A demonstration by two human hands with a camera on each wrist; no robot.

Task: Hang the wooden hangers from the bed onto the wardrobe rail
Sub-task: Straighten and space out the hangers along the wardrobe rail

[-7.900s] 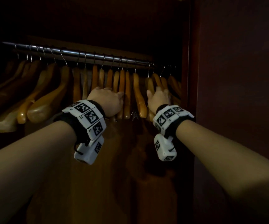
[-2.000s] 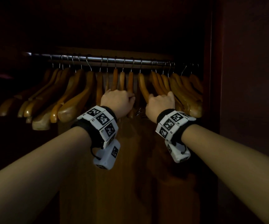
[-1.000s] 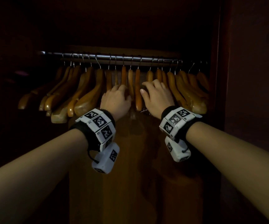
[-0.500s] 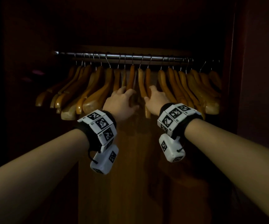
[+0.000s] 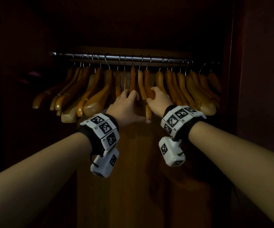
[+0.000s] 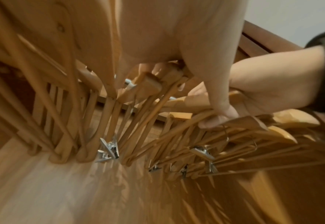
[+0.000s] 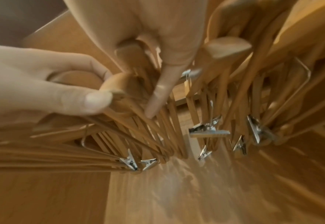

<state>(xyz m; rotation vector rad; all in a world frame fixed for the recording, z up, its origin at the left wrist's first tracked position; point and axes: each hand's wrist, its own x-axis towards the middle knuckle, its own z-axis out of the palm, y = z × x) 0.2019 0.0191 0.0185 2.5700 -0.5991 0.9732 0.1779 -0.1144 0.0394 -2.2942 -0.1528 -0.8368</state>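
A metal wardrobe rail (image 5: 110,57) carries several wooden hangers (image 5: 98,91) side by side, fanned out at both ends. My left hand (image 5: 129,94) reaches into the middle of the row and curls round the lower ends of hangers (image 6: 150,84), its thumb (image 6: 218,119) pressed on one. Just to the right, my right hand (image 5: 152,94) grips the shoulder of a hanger (image 5: 147,83). In the right wrist view its fingers wrap a hanger end (image 7: 131,51). The two hands almost touch.
The wardrobe's dark side panel (image 5: 258,83) stands close on the right, just past the last hangers. A lit wooden back panel (image 5: 133,186) runs down below the rail. Metal clips (image 7: 209,131) hang from some hanger bars (image 6: 108,150). The left of the wardrobe is dark.
A second ago my right hand lay open over the hangers; now its fingers curl round one. Both hands have drawn together in the middle of the row.
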